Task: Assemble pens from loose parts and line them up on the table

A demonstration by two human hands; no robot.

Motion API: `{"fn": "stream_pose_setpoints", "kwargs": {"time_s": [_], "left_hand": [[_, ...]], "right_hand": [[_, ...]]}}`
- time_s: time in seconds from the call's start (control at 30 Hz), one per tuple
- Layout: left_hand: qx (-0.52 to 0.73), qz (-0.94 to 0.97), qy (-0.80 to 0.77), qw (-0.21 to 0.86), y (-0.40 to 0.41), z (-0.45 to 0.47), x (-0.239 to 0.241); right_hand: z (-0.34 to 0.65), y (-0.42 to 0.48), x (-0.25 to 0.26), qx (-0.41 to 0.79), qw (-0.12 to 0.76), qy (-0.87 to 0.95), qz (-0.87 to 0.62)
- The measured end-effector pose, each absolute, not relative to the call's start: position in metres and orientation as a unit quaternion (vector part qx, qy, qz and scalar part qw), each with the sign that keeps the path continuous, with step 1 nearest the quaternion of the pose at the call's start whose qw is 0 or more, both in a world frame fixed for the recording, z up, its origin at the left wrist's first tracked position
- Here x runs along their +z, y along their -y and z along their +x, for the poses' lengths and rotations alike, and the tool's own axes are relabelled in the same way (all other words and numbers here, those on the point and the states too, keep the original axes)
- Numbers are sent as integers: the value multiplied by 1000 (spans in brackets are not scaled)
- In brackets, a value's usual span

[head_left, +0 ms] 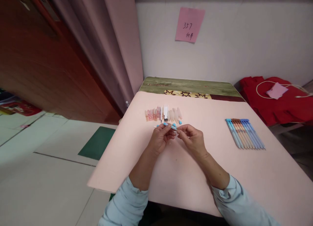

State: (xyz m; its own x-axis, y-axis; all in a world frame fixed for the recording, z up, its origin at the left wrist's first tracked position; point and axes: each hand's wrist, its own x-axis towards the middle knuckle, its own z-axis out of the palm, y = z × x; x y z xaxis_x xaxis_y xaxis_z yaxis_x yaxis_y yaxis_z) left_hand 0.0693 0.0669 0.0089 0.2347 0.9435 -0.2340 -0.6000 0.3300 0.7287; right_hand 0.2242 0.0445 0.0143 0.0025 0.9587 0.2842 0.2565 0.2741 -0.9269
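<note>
Both hands meet over the middle of the pink table (pixel 244 180). My left hand (pixel 160 138) is closed around a light blue pen part (pixel 171 125) whose tip sticks out toward the right. My right hand (pixel 192 138) pinches the other end of that part with thumb and forefinger. Just beyond the hands lies a row of pen pieces (pixel 163 114): pink-orange barrels, white refills and clear tubes. A small blue cap (pixel 180 122) lies beside them.
A row of several finished pens (pixel 244 133), blue and orange, lies on the table's right side. A red bag (pixel 276 100) with a cord sits beyond the right edge. A pink note (pixel 189 24) hangs on the wall. A curtain (pixel 110 50) hangs at left.
</note>
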Motion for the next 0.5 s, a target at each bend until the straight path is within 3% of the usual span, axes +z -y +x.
{"fn": "stream_pose_setpoints", "kwargs": {"time_s": [0.13,0.37,0.5], "left_hand": [[512,254,-331,751,-66,68,10],[472,248,-319,784,-64,66,12],[461,230,-322,795,-65,65,11]], "right_hand": [[223,-45,15,372,515,593,-495],[221,-51,17,534,513,487,-463],[219,-47,17,470,489,550,-487]]}}
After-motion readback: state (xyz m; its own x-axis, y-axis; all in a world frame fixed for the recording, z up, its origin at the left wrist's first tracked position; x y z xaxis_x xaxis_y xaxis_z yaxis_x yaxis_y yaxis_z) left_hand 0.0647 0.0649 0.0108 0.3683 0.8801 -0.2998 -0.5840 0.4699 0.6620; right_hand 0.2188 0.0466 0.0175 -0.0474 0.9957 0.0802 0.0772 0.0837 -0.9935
